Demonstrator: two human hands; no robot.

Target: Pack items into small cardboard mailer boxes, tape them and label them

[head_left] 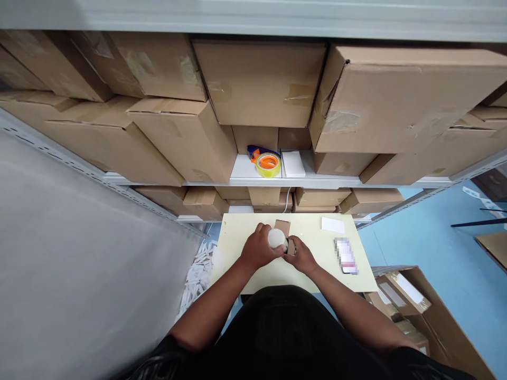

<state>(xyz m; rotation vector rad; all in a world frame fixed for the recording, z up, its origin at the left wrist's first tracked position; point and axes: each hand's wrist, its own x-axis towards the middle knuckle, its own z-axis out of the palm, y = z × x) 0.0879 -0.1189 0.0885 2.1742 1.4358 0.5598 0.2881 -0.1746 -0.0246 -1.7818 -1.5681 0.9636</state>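
Observation:
My left hand (256,248) is closed around a white round-topped object (276,238) over the pale table; its exact kind I cannot make out. Close beside it, my right hand (302,257) grips a small brown cardboard box (292,247), with thumb and fingers on its sides. A brown cardboard flap (282,226) shows just beyond the white object; whether it belongs to the same box is hidden by my hands. The two hands nearly meet, and the lower part of the white object is covered by fingers.
On the pale table (233,274) lie a phone (346,256) and a white card (332,225). The shelf ahead bears yellow tape (268,165), white paper (293,164) and large cartons (261,84). Paper strips (198,274) lie left; an open carton (447,327) stands right.

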